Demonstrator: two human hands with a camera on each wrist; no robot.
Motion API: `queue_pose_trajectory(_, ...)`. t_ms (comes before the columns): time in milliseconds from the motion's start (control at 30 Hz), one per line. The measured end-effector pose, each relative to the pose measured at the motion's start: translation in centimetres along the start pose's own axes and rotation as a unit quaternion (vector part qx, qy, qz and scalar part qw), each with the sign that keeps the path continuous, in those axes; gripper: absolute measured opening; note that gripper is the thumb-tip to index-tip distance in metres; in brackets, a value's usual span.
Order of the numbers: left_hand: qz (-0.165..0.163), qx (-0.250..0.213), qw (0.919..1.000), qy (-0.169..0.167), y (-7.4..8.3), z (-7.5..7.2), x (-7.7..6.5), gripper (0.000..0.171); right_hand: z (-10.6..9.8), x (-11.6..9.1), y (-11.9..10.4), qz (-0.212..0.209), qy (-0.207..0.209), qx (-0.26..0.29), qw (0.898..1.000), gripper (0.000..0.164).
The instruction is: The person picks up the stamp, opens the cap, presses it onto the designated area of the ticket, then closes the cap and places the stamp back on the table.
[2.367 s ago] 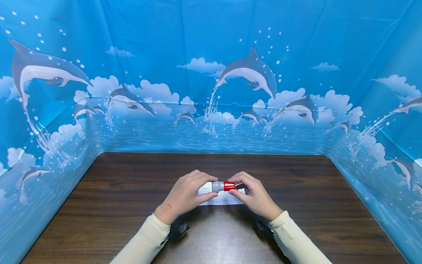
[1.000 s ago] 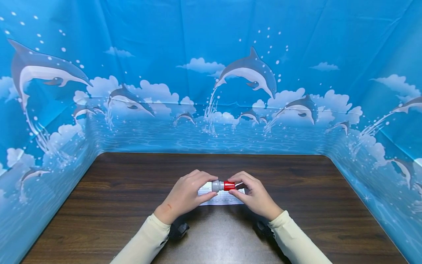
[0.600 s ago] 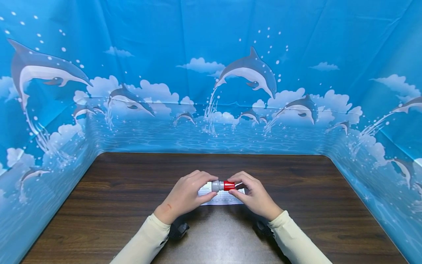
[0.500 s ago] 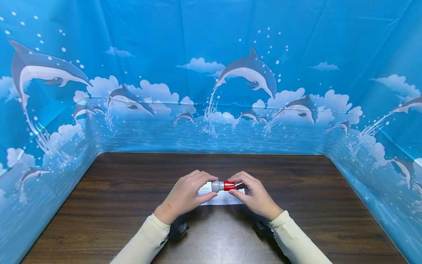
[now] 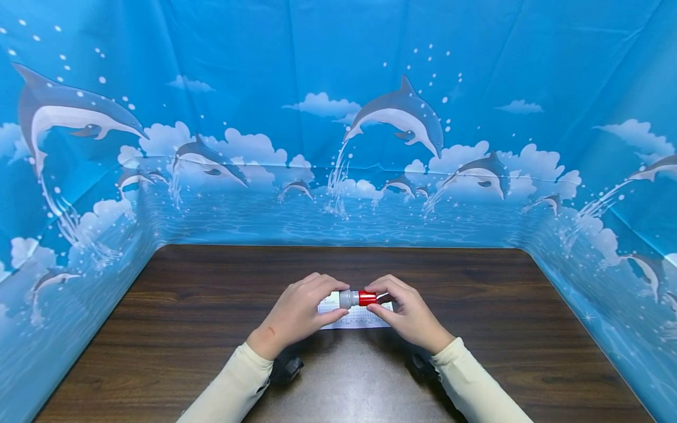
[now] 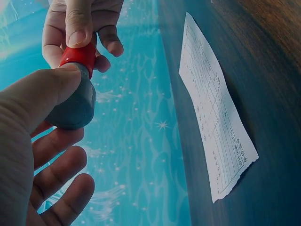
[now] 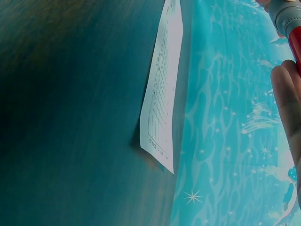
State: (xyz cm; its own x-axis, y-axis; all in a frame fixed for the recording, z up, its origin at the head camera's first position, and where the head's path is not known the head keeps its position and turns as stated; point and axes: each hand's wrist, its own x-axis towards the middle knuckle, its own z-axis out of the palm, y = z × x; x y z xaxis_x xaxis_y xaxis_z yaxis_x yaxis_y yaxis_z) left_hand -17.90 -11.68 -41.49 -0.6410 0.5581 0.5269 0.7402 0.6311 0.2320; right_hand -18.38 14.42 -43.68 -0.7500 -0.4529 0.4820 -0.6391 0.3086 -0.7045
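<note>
One red-and-grey object (image 5: 356, 298) was held above one printed sheet (image 6: 214, 113) laid on one table (image 5: 206, 305); its grey end (image 5: 345, 298) was pinched by one left hand (image 5: 300, 311), its red end (image 5: 367, 298) by one right hand (image 5: 411, 316).

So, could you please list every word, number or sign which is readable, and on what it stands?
No text is readable.
Printed paper form: characters and ruled lines, too small and blurred to quote.
Grey-and-red stamp-like object: no readable text.
Dolphin backdrop: no lettering visible.
</note>
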Motion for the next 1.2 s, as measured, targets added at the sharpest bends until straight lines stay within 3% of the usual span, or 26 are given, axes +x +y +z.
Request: queue_pose_trajectory(1200, -0.01, -0.001, 0.9999, -0.013, 0.07, 0.24, -0.08, 0.04, 0.08, -0.05, -0.09, -0.008, -0.004, -0.008, 1.0, 0.039)
